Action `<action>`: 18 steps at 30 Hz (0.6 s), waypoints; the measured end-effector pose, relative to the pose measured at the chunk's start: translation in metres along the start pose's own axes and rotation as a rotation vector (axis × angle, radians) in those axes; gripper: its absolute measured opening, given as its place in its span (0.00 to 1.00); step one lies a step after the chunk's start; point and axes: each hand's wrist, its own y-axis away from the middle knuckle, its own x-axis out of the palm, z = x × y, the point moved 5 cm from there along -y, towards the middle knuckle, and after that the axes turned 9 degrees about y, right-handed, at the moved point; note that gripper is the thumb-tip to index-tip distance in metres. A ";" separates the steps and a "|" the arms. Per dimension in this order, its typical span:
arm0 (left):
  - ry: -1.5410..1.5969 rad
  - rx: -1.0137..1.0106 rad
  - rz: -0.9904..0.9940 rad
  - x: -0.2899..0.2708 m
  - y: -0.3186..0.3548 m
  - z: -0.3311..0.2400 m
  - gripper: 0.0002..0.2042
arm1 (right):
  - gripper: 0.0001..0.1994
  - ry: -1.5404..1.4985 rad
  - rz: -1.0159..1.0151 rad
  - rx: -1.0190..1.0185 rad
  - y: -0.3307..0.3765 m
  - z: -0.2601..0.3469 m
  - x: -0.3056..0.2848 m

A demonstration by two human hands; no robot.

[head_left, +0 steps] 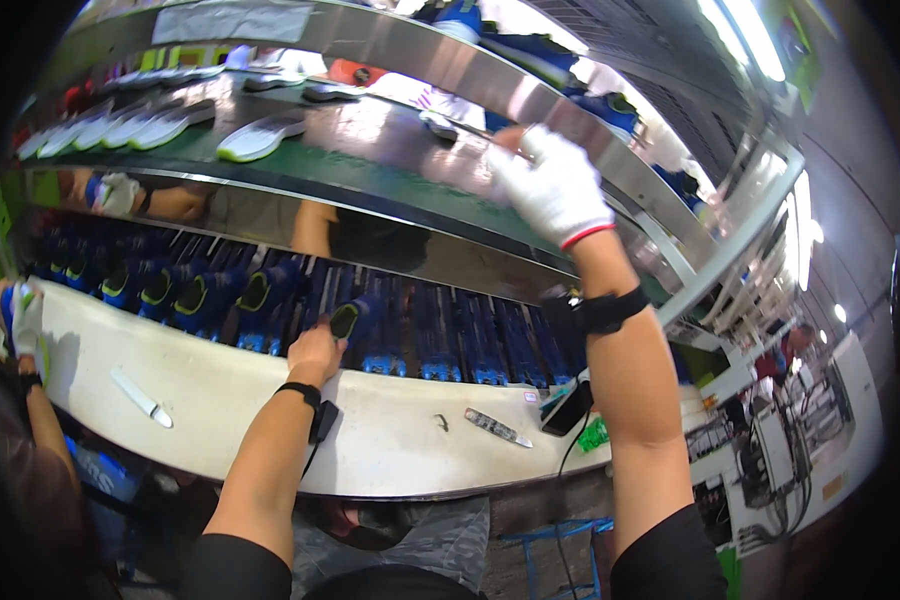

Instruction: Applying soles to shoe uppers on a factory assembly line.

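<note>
My bare left hand [315, 352] is closed on a dark blue shoe [355, 318] with a lime-green collar lining, at the conveyor's near edge. More blue shoes [192, 294] stand in a row to its left. My right hand [555, 190], in a white glove with a red cuff, is raised over the right part of the green upper shelf [370, 150]. Motion blurs its fingers, so I cannot make out whether they hold anything. Left of that glove lies a small grey-and-white sole [438, 125]. A white sole with a green edge [260, 137] rests farther left.
Along the near side runs a white worktop [220, 420], carrying a white-handled tool [142, 397], a knife-like strip [498, 427] and a black box [567, 408]. A co-worker's gloved hand [25, 315] is at far left. A metal rail [390, 45] crosses above, with shoes over it.
</note>
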 end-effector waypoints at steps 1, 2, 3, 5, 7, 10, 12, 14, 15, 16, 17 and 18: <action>0.016 -0.025 0.028 -0.001 -0.001 0.000 0.28 | 0.27 -0.052 0.031 -0.075 0.007 0.018 0.025; 0.029 -0.042 0.059 -0.001 -0.003 -0.002 0.27 | 0.28 -0.101 0.059 -0.143 0.012 0.030 0.053; 0.076 -0.047 0.052 -0.003 -0.004 -0.009 0.27 | 0.28 -0.118 0.061 -0.163 0.012 0.042 0.073; 0.204 -0.089 -0.046 -0.010 -0.007 -0.015 0.26 | 0.29 -0.234 0.087 -0.224 0.000 0.066 0.123; 0.337 -0.108 -0.215 -0.015 -0.004 -0.001 0.26 | 0.29 -0.216 0.129 -0.270 -0.019 0.117 0.135; 0.498 0.041 -0.455 -0.014 0.013 0.034 0.22 | 0.27 -0.255 0.071 -0.442 -0.049 0.188 0.150; 0.796 0.207 -0.298 -0.025 0.028 0.045 0.19 | 0.28 -0.214 0.083 -0.511 -0.055 0.223 0.141; 0.889 0.252 -0.187 -0.028 0.063 0.049 0.17 | 0.30 -0.235 0.227 -0.492 -0.065 0.222 0.143; 0.891 0.227 -0.089 -0.034 0.086 0.051 0.17 | 0.32 -0.264 0.187 -0.502 -0.068 0.216 0.146; 0.908 0.221 -0.005 -0.035 0.106 0.069 0.17 | 0.32 -0.292 0.177 -0.473 -0.069 0.220 0.144; 0.821 0.193 0.057 -0.044 0.131 0.077 0.17 | 0.32 -0.313 0.177 -0.499 -0.067 0.225 0.139; 0.696 0.174 0.030 -0.056 0.154 0.076 0.17 | 0.32 -0.329 0.175 -0.523 -0.065 0.226 0.135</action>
